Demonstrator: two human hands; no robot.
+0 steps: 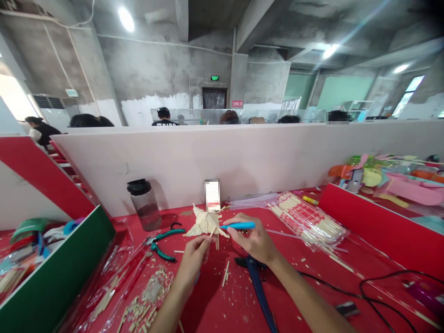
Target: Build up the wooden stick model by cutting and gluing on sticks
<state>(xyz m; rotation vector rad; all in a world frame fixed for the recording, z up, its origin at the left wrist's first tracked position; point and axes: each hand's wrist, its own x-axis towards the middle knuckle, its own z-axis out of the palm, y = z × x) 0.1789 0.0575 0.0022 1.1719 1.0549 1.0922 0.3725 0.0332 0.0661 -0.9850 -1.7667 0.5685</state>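
Observation:
My left hand [194, 253] is closed, pinching a short wooden stick [212, 231] between thumb and fingertips. In my right hand [255, 240] is a blue pen-like tool [239, 226], its tip pointing left toward the stick. Just beyond both hands stands a star-shaped piece built of pale wooden sticks [206, 221]. Left of it lie pliers with teal handles [163, 247], jaws apart. A dark blue-handled cutter [258, 291] rests below my right hand. Between the forearms are a few loose stick pieces [225, 274].
A dark water bottle [144, 206] stands at the back left. Packs of chopsticks [308, 219] lie at right, near a red divider [378, 231]. Cut stick bits [145, 300] litter the front left beside a green divider [65, 273]. A black cable [333, 284] crosses the right side.

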